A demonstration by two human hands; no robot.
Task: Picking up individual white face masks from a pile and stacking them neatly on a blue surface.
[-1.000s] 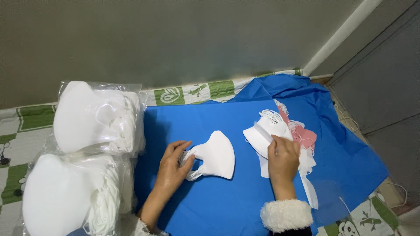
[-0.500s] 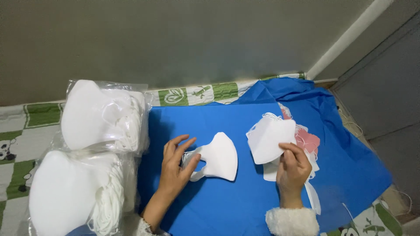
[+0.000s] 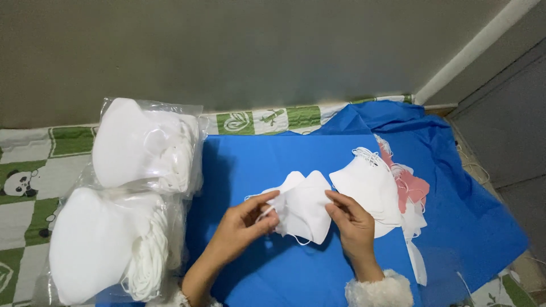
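Fluffy white cuffs [image 3: 378, 291], bare hands.

wall: plain grey-olive surface [image 3: 239, 51] fills the frame from 10 to 1 o'clock, unmarked, evenly and dimly lit
trim: a pale strip [image 3: 478, 42] runs diagonally at 1 to 2 o'clock, down to the corner
side panel: darker grey surface [image 3: 512, 119] at 3 o'clock, with a recessed edge
floor covering: a green-and-white checked mat [image 3: 34, 170] with cartoon animal and leaf prints at 9 o'clock, reappearing along the wall at 12 and at 5 o'clock
light: soft, with faint shadows
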